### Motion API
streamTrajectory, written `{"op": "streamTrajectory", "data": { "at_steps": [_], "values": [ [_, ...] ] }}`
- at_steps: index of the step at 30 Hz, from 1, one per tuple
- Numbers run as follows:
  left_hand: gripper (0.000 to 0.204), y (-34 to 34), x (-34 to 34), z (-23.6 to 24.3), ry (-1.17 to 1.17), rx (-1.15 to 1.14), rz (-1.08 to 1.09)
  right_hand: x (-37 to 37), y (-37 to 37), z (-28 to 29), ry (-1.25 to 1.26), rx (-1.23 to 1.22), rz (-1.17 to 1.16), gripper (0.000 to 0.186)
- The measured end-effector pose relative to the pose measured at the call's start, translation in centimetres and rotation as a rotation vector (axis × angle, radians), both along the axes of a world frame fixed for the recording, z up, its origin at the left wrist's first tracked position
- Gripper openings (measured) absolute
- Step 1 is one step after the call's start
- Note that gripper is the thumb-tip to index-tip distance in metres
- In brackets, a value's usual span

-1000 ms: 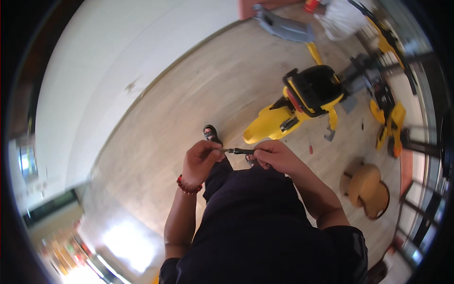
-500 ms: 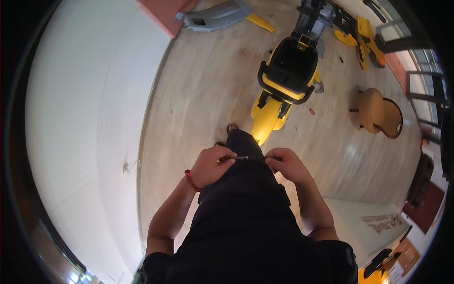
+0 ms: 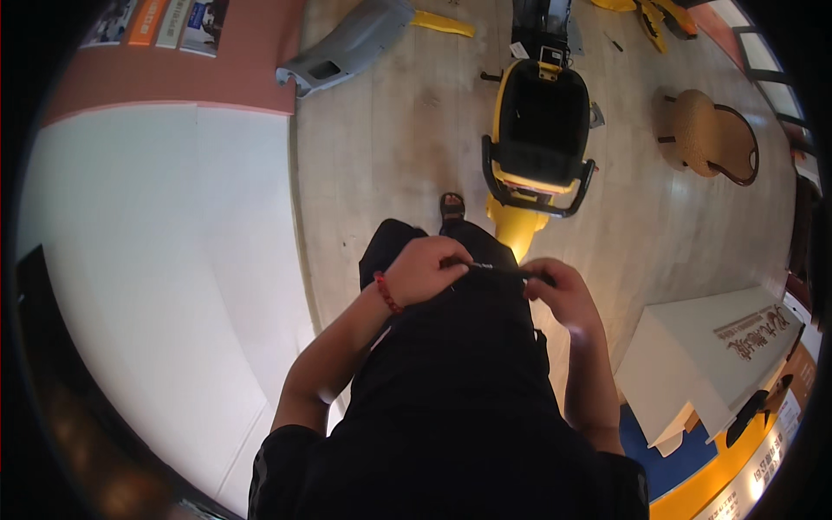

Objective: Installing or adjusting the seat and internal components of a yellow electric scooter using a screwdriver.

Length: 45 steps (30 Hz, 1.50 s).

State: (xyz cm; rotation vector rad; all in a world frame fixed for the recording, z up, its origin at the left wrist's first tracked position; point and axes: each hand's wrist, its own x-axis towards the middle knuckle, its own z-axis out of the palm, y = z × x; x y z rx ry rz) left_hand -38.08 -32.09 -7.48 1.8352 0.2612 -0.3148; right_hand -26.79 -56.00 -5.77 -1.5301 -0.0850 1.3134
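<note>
Rod (image 3: 485,267), slim, dark and silvery near its middle, runs between the left hand (image 3: 431,263) and the right hand (image 3: 563,290) in the head view, held in front of the dark clothing (image 3: 451,347), with floor (image 3: 390,173) and scooter (image 3: 542,121) beyond. Each of the hands pinches one end between thumb and fingers, so much of both ends is hidden. Being so thin, it should be light, and it lies straight enough to seem stiff; whether it is slippery cannot be told, and the narrow silvery part may be its most fragile spot. Its darker ends look the best places to take hold. No writing can be made out on the rod. Brown characters (image 3: 750,329) mark the white stand (image 3: 676,342) at right, posters (image 3: 160,22) on the pink wall (image 3: 173,82) carry print, and a pale tag (image 3: 519,50) on the scooter is too small to read.
</note>
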Motion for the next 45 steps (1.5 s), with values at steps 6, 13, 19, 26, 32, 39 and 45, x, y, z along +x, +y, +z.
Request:
{"op": "streamTrajectory", "data": {
  "at_steps": [6, 13, 19, 26, 32, 39, 45],
  "values": [
    [0.015, 5.0, 4.2, -1.1, 0.014, -0.119, -0.267, -0.7, 3.7, 1.2, 0.037, -0.07, -0.234, 0.021],
    [0.013, 12.8, 13.6, -0.2, -0.074, -0.187, -0.624, -2.7, 9.7, 2.3, 0.0, 0.007, -0.696, 0.019],
    [0.01, 14.2, 18.7, -1.0, 0.117, -0.269, -0.789, -5.3, 13.8, 1.4, 0.113, -0.025, -0.874, 0.023],
    [0.01, 11.4, 23.5, -3.9, 0.221, -0.264, -0.905, -3.2, 14.7, -0.8, 0.13, -0.137, -1.133, 0.017],
    [0.008, 10.2, 27.6, -5.2, 0.282, -0.303, -0.87, 1.1, 14.7, -1.2, 0.081, -0.238, -1.153, 0.014],
    [0.007, 11.0, 32.4, -5.3, 0.263, -0.212, -1.097, 2.8, 18.1, -1.2, 0.14, -0.257, -1.262, 0.015],
    [0.01, 13.5, 36.8, -6.4, 0.488, -0.322, -1.161, 4.9, 23.9, -1.4, 0.138, -0.264, -1.455, 0.015]
  ]
}}
